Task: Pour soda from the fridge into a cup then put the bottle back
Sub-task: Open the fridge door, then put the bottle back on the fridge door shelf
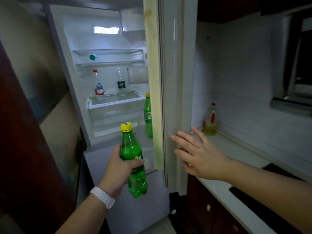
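Observation:
My left hand (118,168) grips a green soda bottle (133,159) with a yellow cap, upright in front of the open fridge (108,76). My right hand (197,154) is open with fingers spread, flat against the outer face of the fridge door (175,81), which stands open edge-on. A second green bottle (148,115) stands in the door shelf, half hidden by the door's edge. No cup is in view.
Inside the fridge two clear bottles, one red-capped (98,85) and one dark-labelled (121,83), stand on a glass shelf. A white counter (236,149) runs to the right with an oil bottle (211,120) in its corner. A dark red panel is at the left.

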